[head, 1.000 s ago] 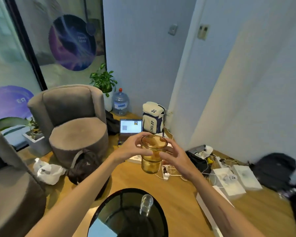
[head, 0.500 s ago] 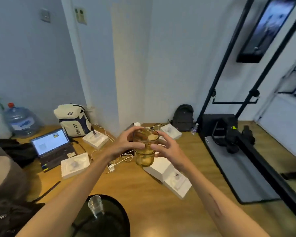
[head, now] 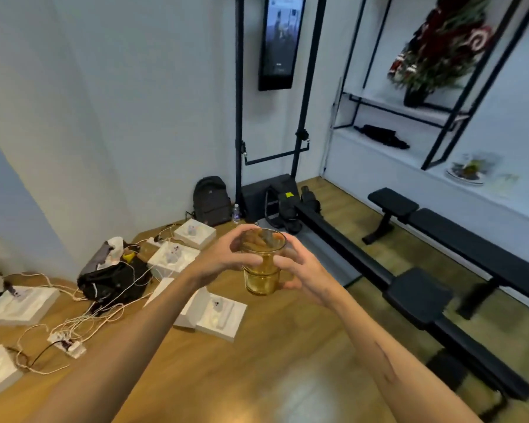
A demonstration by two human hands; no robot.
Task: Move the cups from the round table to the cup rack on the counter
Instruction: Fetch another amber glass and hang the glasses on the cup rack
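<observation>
A see-through amber cup (head: 262, 264) is held upright in mid-air above the wooden floor, between both hands. Its wide round rim faces up, and the body steps in to a narrower base. It looks like two cups nested together, though that is hard to tell.

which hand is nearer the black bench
Right. The right hand grips the amber cup on the side facing the bench; the left hand grips the cup's far side, toward the white boxes.
</observation>
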